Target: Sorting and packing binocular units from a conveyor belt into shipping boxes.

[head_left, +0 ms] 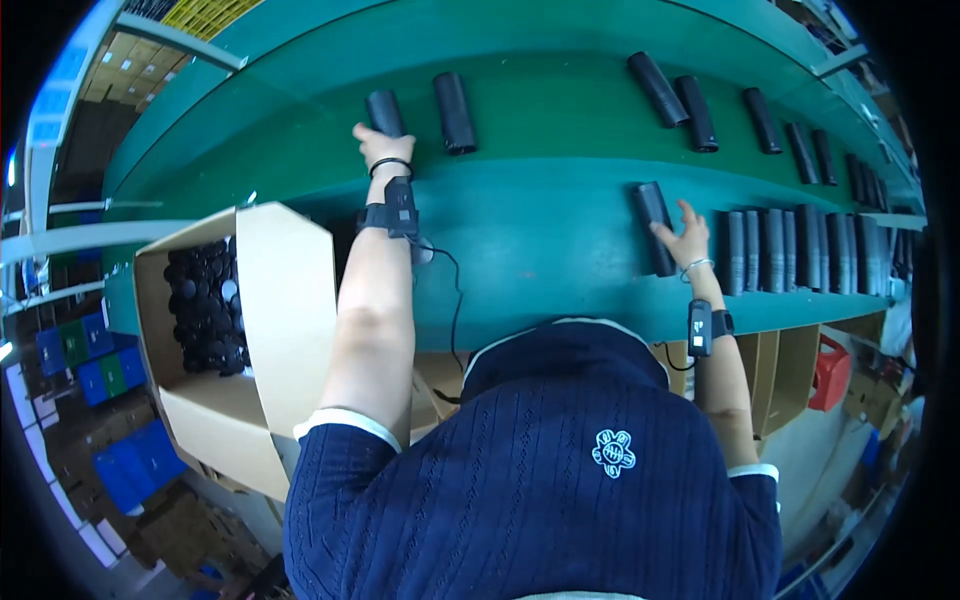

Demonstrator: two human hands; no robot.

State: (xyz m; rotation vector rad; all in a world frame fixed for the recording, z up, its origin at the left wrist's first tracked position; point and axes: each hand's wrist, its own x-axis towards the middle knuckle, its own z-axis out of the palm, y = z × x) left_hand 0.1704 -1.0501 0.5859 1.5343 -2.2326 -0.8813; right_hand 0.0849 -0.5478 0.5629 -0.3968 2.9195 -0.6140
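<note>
Bright, bluish light covers the green worktop (545, 235), its edges bowing toward dark corners.

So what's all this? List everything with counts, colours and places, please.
Bench: one, green, middle
Far cylinders: at least eight, black, along the bench's far strip
Near cylinder: one, black, near strip, left of the row
Cylinder row: many, dark, near strip's right end
Open carton: one, brown, left
Discs: many, black, inside that carton
Blue boxes: several, blue, left
Other cartons: several, brown, lower right
Red container: one, red, right
Shirt: one, dark blue, bottom middle
Wrist devices: two, black, on wrists
Left hand: one, bare, at leftmost far cylinder
Right hand: one, bare, at the near cylinder
</note>
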